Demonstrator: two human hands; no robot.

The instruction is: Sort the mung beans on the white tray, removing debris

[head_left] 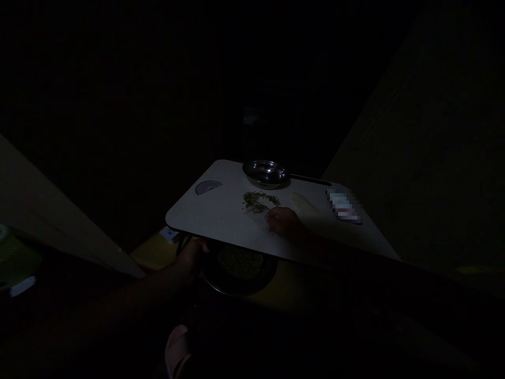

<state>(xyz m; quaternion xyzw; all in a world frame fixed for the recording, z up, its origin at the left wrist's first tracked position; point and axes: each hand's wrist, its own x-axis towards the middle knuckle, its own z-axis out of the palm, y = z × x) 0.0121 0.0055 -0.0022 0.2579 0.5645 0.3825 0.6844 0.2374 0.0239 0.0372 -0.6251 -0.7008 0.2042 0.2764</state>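
The scene is very dark. My right hand (pixel 283 221) rests on a small white table (pixel 221 210), fingers curled beside a loose scatter of small green grains (pixel 258 201). My left hand (pixel 192 256) grips the rim of a dark round plate (pixel 236 284) held just below the table's near edge; a heap of green grains (pixel 240 261) lies in that plate. A shiny steel bowl (pixel 266 173) stands at the table's far edge, behind the scattered grains.
A blurred card-like object (pixel 343 206) lies at the table's right. A round grey mark (pixel 208 186) sits at the far left corner. A foot or slipper (pixel 177 350) shows at the bottom. Yellowish floor (pixel 158 251) lies under the table.
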